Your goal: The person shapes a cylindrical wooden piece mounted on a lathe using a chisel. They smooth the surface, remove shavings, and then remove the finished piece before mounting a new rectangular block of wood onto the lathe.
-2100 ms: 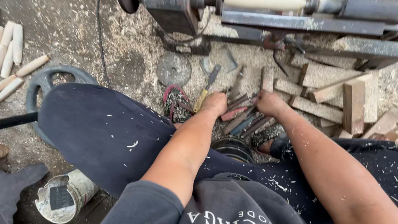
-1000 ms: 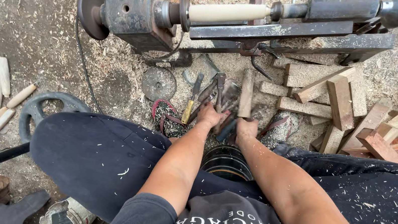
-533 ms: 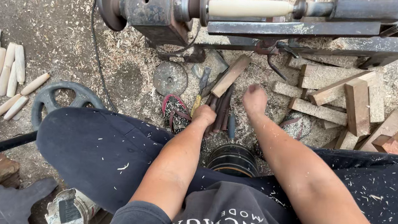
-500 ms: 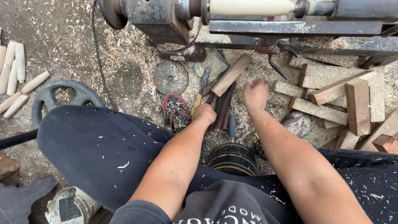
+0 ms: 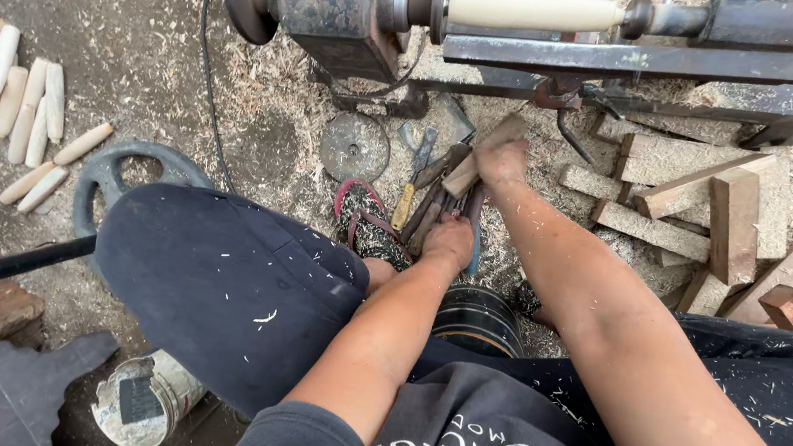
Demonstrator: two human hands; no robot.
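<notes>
Turned pegs (image 5: 4, 94): pale, lying in a loose row on the ground at far left.
Left hand (image 5: 450, 240): knuckles up on the tool bundle (image 5: 434, 202); whether it grips cannot be told.
Tool axis: slanting up-right, away from the body.
Right hand (image 5: 503, 160): closed around the wooden handle (image 5: 481, 148), the farther hand.
Lathe (image 5: 561, 31): beyond both hands, cream spindle (image 5: 533, 11) mounted.

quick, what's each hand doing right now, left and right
Left hand: closed down over the bundle of turning tools on the ground.
Right hand: closed on a wooden tool handle, lifted at an angle.
</notes>
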